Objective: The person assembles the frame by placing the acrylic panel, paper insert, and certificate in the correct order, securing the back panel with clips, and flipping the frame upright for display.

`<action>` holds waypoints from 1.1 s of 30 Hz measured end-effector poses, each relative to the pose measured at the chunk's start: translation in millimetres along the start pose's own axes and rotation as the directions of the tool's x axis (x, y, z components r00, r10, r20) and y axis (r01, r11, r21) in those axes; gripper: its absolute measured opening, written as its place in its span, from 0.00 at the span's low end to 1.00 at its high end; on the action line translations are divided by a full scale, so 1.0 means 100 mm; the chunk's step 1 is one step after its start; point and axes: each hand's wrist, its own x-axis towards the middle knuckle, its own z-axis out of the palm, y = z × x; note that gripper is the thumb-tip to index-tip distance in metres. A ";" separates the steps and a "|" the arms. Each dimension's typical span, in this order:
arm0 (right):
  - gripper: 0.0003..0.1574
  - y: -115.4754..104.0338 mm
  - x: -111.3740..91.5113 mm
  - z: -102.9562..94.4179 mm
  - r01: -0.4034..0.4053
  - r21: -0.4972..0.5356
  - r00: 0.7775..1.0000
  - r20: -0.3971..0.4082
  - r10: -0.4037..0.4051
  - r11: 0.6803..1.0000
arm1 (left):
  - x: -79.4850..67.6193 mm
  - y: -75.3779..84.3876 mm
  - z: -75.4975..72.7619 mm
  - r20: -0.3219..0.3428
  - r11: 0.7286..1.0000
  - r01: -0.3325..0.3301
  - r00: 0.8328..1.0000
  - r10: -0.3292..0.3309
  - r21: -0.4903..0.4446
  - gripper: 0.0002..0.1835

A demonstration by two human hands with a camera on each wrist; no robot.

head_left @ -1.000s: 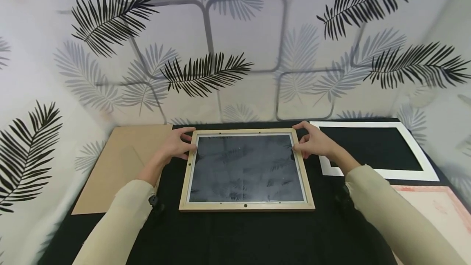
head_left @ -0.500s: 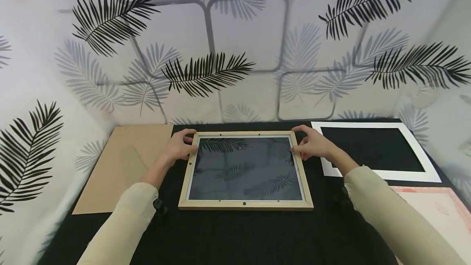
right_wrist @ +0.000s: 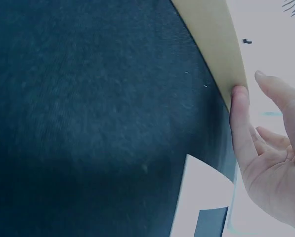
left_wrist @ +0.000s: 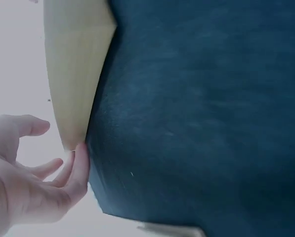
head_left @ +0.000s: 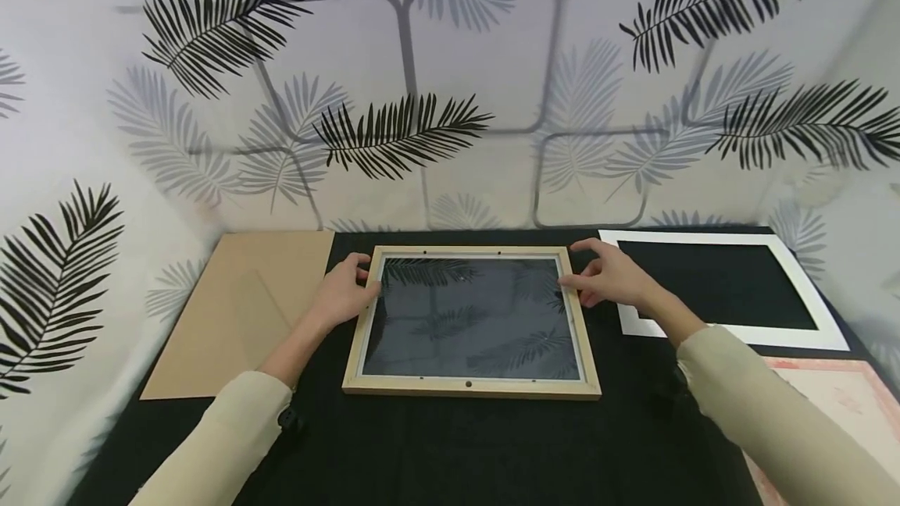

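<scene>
A pale wooden picture frame [head_left: 469, 386] lies on the black cloth, a glossy see-through pane [head_left: 471, 318] inside it mirroring the leaf pattern. My left hand [head_left: 342, 291] is at its far left corner; in the left wrist view, a fingertip of that hand [left_wrist: 43, 182] touches the frame's side [left_wrist: 75, 74] while the thumb stands apart. At the far right corner is my right hand [head_left: 612, 276], its index finger and thumb spread. From the right wrist, one straight finger of this hand [right_wrist: 271, 153] meets the frame's end [right_wrist: 216, 44], thumb held off it.
A brown board [head_left: 211, 318] lies at the left. On the right are a white mat with a rectangular opening [head_left: 745, 330] and, nearer, a pinkish sheet [head_left: 823, 389]. A leaf-patterned curtain [head_left: 492, 61] hangs behind the black-covered table [head_left: 436, 451].
The frame has stayed nearly in place. Both hands have loosened at its far corners, the right hand's index finger shifting outward off the corner. The head view has tilted slightly.
</scene>
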 end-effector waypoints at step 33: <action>0.38 0.38 -1.11 -0.76 0.135 -0.446 0.989 0.014 -0.144 0.885 | -1.02 -0.01 -0.11 0.224 0.966 -0.138 0.971 0.087 0.219 0.54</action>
